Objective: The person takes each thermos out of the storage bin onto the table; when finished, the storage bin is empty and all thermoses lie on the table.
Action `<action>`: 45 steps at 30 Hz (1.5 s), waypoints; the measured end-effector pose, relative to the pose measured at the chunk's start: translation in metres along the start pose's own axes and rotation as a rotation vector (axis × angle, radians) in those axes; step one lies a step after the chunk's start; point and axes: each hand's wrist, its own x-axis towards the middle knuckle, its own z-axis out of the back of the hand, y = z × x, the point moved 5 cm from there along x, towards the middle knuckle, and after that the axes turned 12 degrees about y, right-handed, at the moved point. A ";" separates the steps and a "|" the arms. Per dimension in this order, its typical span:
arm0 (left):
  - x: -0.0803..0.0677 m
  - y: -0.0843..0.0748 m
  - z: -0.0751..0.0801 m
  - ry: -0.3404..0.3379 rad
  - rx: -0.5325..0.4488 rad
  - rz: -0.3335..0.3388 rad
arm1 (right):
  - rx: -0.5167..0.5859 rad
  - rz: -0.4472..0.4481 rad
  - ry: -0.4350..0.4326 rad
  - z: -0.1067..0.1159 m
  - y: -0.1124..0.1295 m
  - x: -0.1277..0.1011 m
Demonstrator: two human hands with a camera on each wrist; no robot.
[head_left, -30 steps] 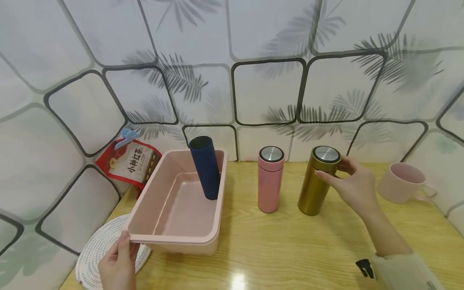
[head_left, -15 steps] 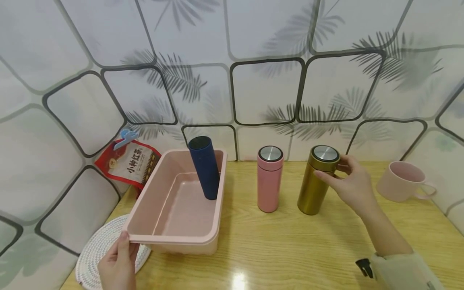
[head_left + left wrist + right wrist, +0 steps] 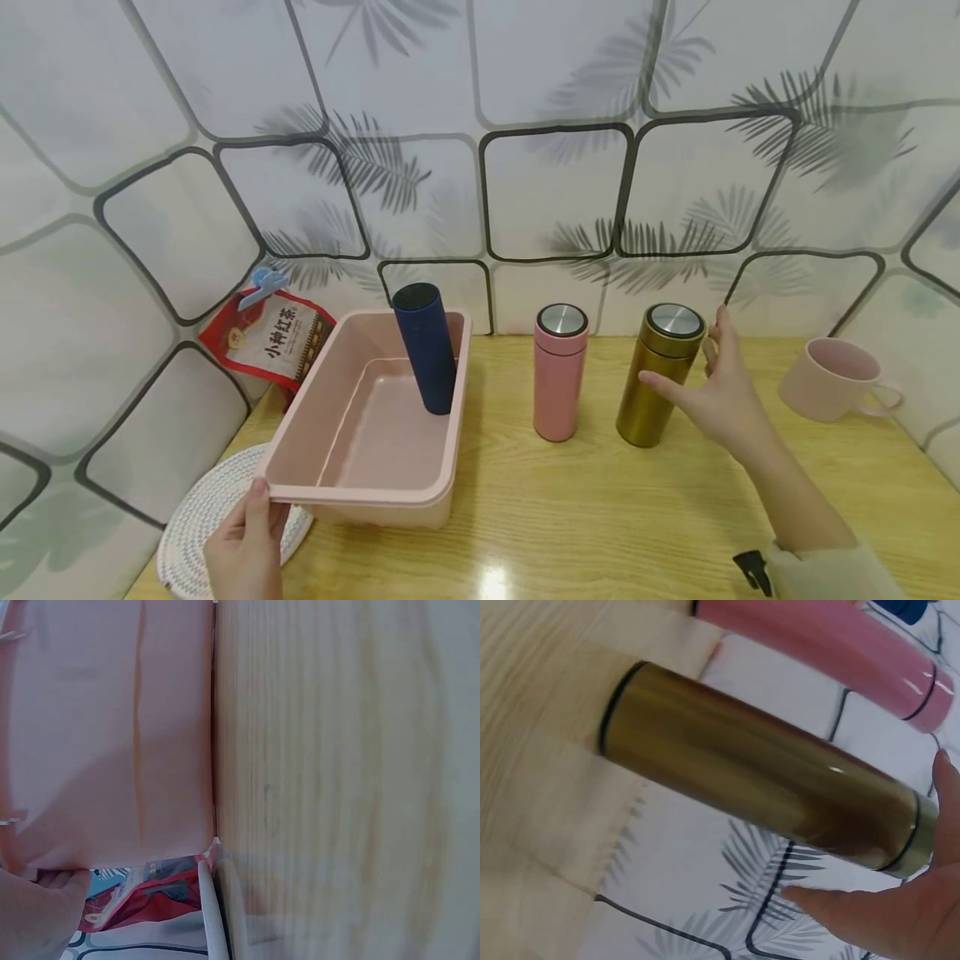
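Note:
My left hand (image 3: pixel 246 546) pinches the near left corner of a pink plastic bin (image 3: pixel 360 497); the left wrist view shows the fingers (image 3: pixel 64 881) at the bin's lip. A dark blue thermos (image 3: pixel 429 354) leans inside the bin, against its right side. On the table stand a pink thermos (image 3: pixel 558 385) and, to its right, a gold thermos (image 3: pixel 647 396), both upright with steel-topped lids. My right hand (image 3: pixel 720 404) is spread beside the gold one, thumb in front and fingers by its cap. In the right wrist view thumb and finger stand apart around it; contact is unclear.
A pink mug (image 3: pixel 828 379) stands on the wooden table (image 3: pixel 570 517) at the far right. Left of the bin, a red tea bag (image 3: pixel 277 337) with a blue clip leans by the wall. A round woven mat (image 3: pixel 187 525) lies partly under the bin.
My right hand has loosened from the gold thermos's cap: the fingers have straightened and the thumb has slid down and left. The gold thermos has stayed in place. The left hand still holds the bin.

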 end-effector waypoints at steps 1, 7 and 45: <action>0.000 0.000 0.000 -0.003 0.005 0.001 | -0.011 0.007 -0.001 0.000 0.003 -0.002; 0.002 0.001 0.002 -0.045 0.021 0.024 | -0.102 0.103 -0.101 0.005 0.044 -0.014; -0.007 -0.018 -0.012 0.064 -0.015 -0.017 | 0.156 0.242 0.335 -0.167 0.147 0.049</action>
